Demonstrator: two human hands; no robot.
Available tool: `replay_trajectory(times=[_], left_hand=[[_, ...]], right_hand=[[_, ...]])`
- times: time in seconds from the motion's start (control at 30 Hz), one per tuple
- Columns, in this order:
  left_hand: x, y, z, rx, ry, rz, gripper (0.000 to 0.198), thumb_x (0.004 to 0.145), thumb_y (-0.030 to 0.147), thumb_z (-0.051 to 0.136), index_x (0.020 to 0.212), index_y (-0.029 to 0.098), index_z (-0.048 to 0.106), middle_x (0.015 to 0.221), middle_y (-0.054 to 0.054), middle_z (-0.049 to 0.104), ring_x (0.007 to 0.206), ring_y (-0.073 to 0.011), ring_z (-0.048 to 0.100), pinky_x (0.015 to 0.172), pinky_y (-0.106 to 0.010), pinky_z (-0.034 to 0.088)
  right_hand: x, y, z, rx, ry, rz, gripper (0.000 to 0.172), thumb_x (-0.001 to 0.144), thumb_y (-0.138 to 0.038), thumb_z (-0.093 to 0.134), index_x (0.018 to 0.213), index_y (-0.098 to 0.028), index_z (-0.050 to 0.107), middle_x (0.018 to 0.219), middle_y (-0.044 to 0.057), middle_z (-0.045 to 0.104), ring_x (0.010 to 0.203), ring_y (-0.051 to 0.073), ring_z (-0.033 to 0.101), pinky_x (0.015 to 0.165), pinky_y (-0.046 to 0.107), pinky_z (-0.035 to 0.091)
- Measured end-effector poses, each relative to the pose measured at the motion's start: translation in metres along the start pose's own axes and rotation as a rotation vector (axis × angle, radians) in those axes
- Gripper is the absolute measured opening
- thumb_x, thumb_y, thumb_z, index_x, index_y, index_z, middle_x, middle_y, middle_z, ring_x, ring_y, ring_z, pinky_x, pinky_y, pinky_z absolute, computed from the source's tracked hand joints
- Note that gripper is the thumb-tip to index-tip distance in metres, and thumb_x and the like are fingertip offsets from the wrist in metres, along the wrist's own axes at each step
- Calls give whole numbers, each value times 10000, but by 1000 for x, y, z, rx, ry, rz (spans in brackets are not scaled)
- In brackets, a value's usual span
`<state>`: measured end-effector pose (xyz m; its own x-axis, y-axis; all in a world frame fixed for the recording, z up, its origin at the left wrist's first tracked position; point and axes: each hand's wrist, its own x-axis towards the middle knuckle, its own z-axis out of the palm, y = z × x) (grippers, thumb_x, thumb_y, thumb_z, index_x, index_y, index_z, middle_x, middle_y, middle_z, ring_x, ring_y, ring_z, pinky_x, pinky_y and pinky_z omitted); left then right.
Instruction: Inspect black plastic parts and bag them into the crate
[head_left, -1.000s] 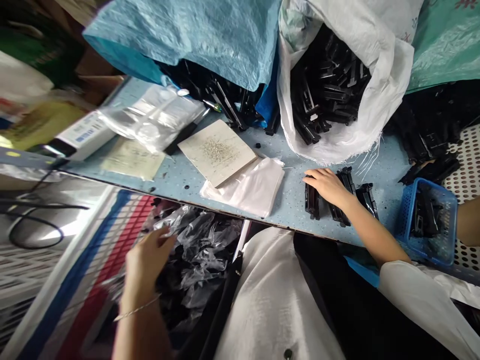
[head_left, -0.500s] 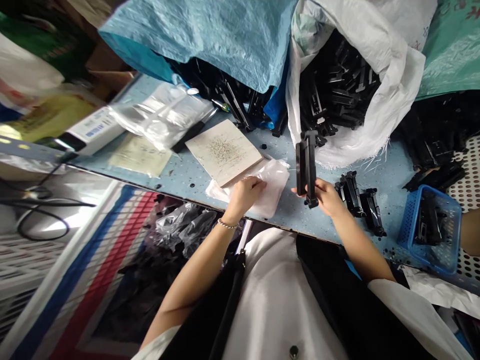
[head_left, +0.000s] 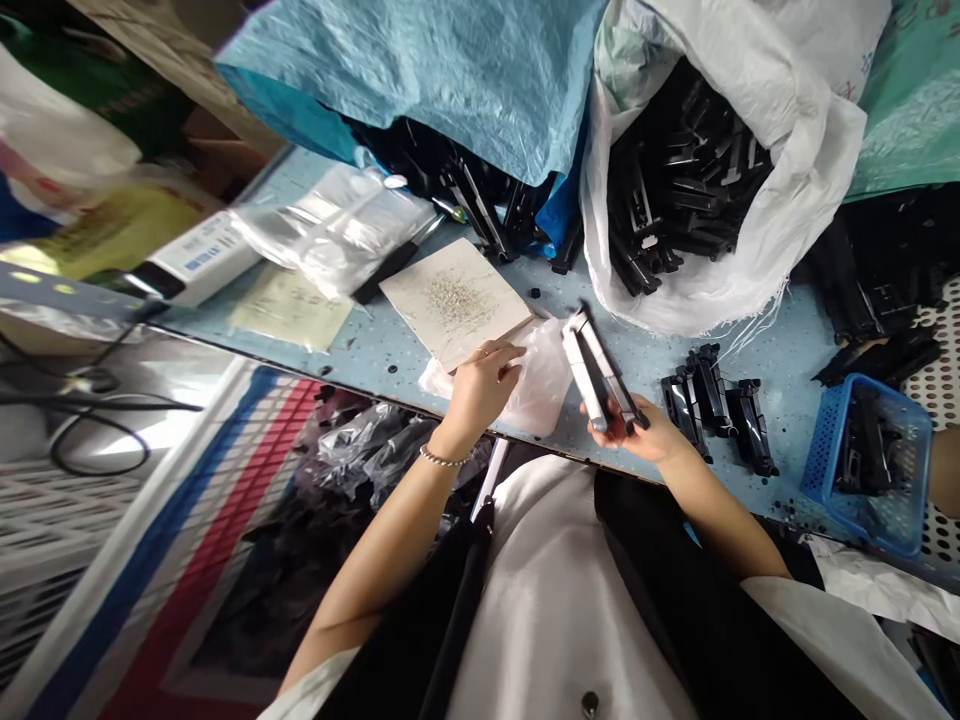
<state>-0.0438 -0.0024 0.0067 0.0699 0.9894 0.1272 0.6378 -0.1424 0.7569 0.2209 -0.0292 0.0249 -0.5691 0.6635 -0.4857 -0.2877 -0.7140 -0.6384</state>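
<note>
My right hand (head_left: pixel 636 437) grips one end of a long black plastic part (head_left: pixel 596 372), tilted up and to the left over the blue table (head_left: pixel 375 345). My left hand (head_left: pixel 480 385) pinches the top of a stack of clear plastic bags (head_left: pixel 536 385) lying near the table's front edge. Right of my right hand lie several more black parts (head_left: pixel 712 405) in a small pile.
A beige card (head_left: pixel 454 300) strewn with tiny screws sits behind the bags. An open white sack (head_left: pixel 705 160) and a blue sack (head_left: pixel 450 80) hold many black parts. At the right stands a blue basket (head_left: pixel 866 455). Crumpled bagged parts (head_left: pixel 375 450) fill a bin below the table edge.
My left hand came up from the bin below to the plastic bags. My right hand lifted a black part off the pile, brought it left and tilted it toward the bags.
</note>
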Motion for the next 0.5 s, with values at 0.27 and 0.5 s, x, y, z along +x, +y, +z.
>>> replay_trajectory(times=[0.27,0.5], left_hand=[[-33,33,3,-62,-28,334,476,1007,94,426,1444,204,579,1386,-125,646,1325,-210,615,1120,-361,534],[-59,59,21,-92,-215,502,532,984,187,561,1509,216,480,1430,-165,611,1323,-266,623,1109,-436,560]], right_hand=[[22,39,3,139,25,226,238,867,-366,749,905,-144,669,769,36,680,551,82,473,462,185,361],[17,36,26,-329,289,-198,183,842,-366,758,811,-205,676,705,-30,608,640,126,526,600,239,456]])
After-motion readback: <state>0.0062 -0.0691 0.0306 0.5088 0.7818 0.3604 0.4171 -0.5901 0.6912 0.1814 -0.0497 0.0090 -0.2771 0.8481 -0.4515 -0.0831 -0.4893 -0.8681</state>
